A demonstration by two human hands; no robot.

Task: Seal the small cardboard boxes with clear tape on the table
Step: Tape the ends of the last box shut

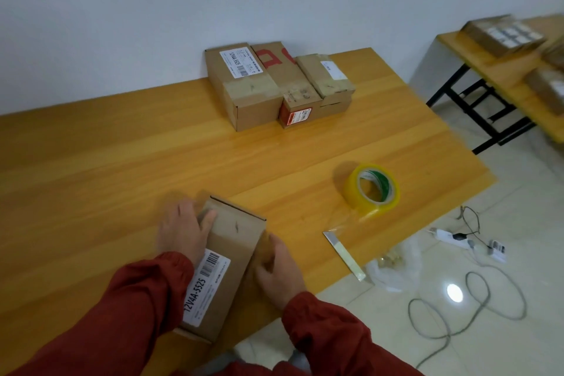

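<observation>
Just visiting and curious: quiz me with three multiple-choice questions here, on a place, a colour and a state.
1. Where is the tape roll? A on the floor; B on the table, right of the near box; C atop the far boxes.
2. The sleeves are: A red; B blue; C green.
3. The near box is: A untouched; B stacked on others; C between both hands.
Answers: B, it lies on the wood; A, both are red; C, the left hand and right hand flank it.

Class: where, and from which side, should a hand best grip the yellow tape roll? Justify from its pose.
Probably from above: the tape roll seems to lie flat, core opening upward, so pinch its ring wall, thumb inside, fingers outside.
</observation>
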